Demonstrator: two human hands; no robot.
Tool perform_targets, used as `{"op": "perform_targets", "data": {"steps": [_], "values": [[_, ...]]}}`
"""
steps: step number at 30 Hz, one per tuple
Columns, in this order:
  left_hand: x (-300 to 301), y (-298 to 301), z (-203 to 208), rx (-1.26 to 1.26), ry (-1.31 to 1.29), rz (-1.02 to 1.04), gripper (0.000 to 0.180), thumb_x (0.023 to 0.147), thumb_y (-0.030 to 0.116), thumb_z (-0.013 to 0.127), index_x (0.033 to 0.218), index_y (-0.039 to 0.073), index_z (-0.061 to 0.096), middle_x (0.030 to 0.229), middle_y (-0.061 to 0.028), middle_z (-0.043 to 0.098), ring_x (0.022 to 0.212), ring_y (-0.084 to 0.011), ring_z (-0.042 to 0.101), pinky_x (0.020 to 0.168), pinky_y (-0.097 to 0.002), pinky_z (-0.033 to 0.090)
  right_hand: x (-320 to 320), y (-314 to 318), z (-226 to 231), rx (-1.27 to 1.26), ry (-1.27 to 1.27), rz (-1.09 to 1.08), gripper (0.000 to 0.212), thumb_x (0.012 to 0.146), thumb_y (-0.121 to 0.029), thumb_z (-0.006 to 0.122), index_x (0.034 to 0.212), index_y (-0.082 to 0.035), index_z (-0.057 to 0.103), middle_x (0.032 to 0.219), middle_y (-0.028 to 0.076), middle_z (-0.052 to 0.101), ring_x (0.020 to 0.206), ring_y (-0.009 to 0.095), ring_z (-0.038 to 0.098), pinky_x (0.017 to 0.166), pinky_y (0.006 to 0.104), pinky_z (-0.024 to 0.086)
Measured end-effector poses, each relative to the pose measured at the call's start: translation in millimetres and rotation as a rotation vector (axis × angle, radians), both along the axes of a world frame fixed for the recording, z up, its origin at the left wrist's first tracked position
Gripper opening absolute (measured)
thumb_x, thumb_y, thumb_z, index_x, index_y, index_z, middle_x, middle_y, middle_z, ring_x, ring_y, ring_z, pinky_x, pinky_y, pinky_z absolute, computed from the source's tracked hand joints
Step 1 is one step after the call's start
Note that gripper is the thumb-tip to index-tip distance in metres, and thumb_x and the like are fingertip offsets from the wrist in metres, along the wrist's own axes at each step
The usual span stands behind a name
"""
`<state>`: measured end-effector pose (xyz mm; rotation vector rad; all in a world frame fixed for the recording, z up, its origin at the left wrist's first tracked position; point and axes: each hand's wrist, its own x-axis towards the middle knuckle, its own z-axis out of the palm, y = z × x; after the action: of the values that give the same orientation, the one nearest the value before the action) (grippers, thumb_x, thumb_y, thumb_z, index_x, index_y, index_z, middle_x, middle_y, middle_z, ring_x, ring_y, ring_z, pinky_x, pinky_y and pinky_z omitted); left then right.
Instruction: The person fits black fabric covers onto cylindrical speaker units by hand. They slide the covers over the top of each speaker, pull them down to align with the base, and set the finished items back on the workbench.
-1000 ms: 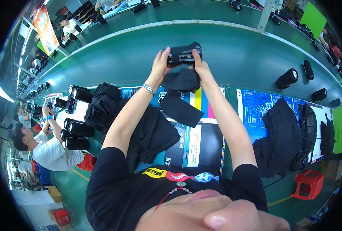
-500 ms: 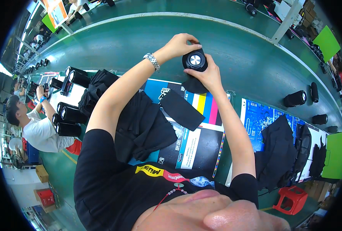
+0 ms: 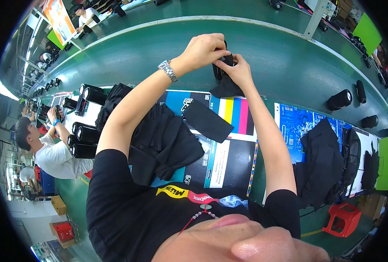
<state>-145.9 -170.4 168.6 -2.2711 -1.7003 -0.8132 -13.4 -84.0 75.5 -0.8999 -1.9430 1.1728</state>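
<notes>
Both of my hands are raised over the green conveyor belt (image 3: 281,56) and meet on one black object. My left hand (image 3: 204,49), with a metal watch on the wrist, grips its top. My right hand (image 3: 236,70) holds its side. The object looks like a black cylindrical speaker inside a black fabric pouch (image 3: 223,83), whose loose end hangs below my fingers. Most of the speaker is hidden by my hands. Under my arms lies a flat black pouch (image 3: 208,121) on a printed cardboard sheet (image 3: 229,148), beside a heap of black pouches (image 3: 163,144).
Black cylindrical speakers (image 3: 85,139) lie in rows at the left, near a seated person in a white shirt (image 3: 50,153). More speakers (image 3: 340,99) sit on the belt at the right. Another pile of black pouches (image 3: 320,166) lies right, above a red stool (image 3: 342,218).
The speaker's round end faced me half a second ago; now my hands cover it and the pouch fabric is around it. My view has shifted a little.
</notes>
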Motion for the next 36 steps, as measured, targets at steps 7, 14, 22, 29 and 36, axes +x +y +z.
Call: {"op": "perform_targets", "data": {"steps": [7,14,22,29,36], "values": [[-6,5,-24,0.098,-0.135,0.012,0.023,0.079,0.024,0.070,0.076,0.002,0.065,0.076,-0.0087,0.060,0.065,-0.0228,0.055,0.059,-0.0326,0.045,29,9,-10,0.255,-0.060,0.065,0.072,0.067,-0.047,0.079,0.111,0.005,0.059,0.097,0.017,0.068,0.092,0.028,0.065,0.083,0.0332,0.048],[-6,20,-30,0.184,-0.757,0.075,0.026,0.087,0.031,0.065,0.083,0.005,0.068,0.090,-0.0042,0.063,0.071,-0.0130,0.057,0.063,-0.0286,0.046,97,55,13,-0.228,-0.360,0.171,0.045,0.086,-0.046,0.061,0.092,-0.002,0.071,0.070,0.005,0.063,0.065,0.010,0.054,0.058,0.0256,0.040],[-4,68,-111,-0.274,-1.963,-0.022,0.048,0.096,0.045,0.044,0.105,0.000,0.060,0.097,-0.0106,0.067,0.084,-0.0186,0.064,0.075,-0.0297,0.051,-6,63,-19,-0.311,0.058,-0.116,0.058,0.087,-0.056,0.052,0.091,0.000,0.070,0.082,0.011,0.066,0.073,0.019,0.057,0.071,0.0310,0.043],[47,73,-134,0.086,-1.797,0.001,0.054,0.097,0.046,0.040,0.084,-0.001,0.065,0.076,-0.0023,0.063,0.070,-0.0096,0.056,0.064,-0.0235,0.044,3,59,-53,-0.216,0.171,-0.287,0.068,0.090,-0.057,0.042,0.067,0.004,0.062,0.069,0.019,0.063,0.073,0.027,0.060,0.073,0.0405,0.042],[63,88,-152,0.047,-1.702,0.060,0.052,0.096,0.037,0.039,0.077,-0.003,0.065,0.070,-0.0042,0.063,0.064,-0.0107,0.055,0.063,-0.0253,0.044,35,91,-120,0.571,-0.252,-0.251,0.034,0.085,0.000,0.046,0.117,0.000,0.055,0.085,0.026,0.063,0.084,0.043,0.061,0.074,0.0491,0.048]]}}
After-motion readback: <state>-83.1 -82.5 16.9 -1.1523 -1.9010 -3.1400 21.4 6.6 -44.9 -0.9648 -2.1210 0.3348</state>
